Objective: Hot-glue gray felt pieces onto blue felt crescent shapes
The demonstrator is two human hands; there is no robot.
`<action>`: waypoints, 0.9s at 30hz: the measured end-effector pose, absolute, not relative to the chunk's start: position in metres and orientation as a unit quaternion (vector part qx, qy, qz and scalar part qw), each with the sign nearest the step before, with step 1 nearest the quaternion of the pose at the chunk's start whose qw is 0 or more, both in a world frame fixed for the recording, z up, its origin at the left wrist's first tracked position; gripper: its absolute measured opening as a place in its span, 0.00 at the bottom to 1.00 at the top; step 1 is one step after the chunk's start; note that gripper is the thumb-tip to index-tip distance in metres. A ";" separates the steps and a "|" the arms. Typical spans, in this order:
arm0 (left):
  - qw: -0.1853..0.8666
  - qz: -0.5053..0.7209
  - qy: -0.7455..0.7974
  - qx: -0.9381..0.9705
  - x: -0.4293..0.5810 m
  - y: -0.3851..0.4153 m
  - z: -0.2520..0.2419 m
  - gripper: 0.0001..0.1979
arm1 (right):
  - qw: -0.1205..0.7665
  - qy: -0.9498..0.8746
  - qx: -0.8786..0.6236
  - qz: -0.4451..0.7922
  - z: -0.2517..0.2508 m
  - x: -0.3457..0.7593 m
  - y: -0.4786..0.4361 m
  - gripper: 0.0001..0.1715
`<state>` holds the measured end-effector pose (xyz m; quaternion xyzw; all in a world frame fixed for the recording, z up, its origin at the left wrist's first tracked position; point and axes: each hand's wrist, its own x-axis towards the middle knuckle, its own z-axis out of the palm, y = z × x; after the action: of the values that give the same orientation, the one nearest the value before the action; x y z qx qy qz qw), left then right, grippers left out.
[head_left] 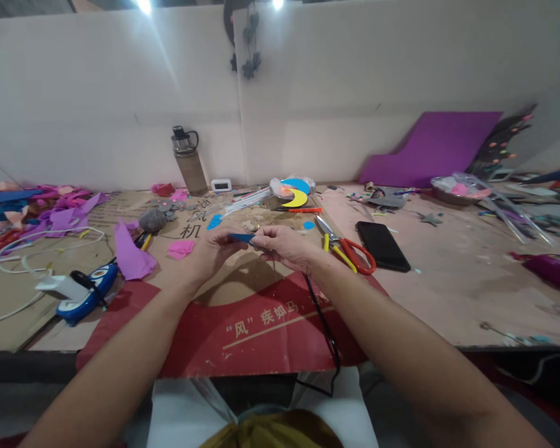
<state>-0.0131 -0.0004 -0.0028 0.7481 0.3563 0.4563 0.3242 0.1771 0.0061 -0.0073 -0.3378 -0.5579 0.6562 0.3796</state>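
Observation:
Both my hands meet over the middle of the cardboard sheet (242,323). My left hand (213,249) and my right hand (285,244) pinch the two ends of a small blue piece (241,238), which looks like foam or felt. The fingers of both hands are closed on it, a little above the cardboard. Red-and-yellow-handled scissors (348,247) lie just right of my right hand. A black cable (324,330) runs from under my right wrist toward me.
A black phone (382,245) lies right of the scissors. Behind my hands sit blue and yellow foam shapes (295,193), a water bottle (189,160), a grey yarn ball (152,219). Purple and pink scraps (129,252) and a blue glue gun (86,292) are on the left; a purple sheet (429,149) leans against the wall.

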 end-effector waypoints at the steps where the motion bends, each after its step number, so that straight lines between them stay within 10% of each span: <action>1: 0.303 0.471 0.341 0.755 -0.013 0.000 -0.004 0.04 | 0.379 -0.561 -0.338 0.653 -0.009 0.176 0.006 0.21; 14: 0.691 0.423 0.387 0.441 -0.007 -0.003 0.002 0.24 | 0.498 -0.735 -0.365 0.282 -0.010 0.172 0.005 0.10; 27: 0.501 0.379 0.454 0.631 -0.009 -0.010 0.005 0.13 | 0.538 -0.770 -0.304 0.157 -0.010 0.173 -0.002 0.07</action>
<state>-0.0090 -0.0102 0.0053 0.6311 0.4544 0.3792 0.5014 0.1734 -0.0024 -0.0102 -0.3043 -0.7701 0.1568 0.5384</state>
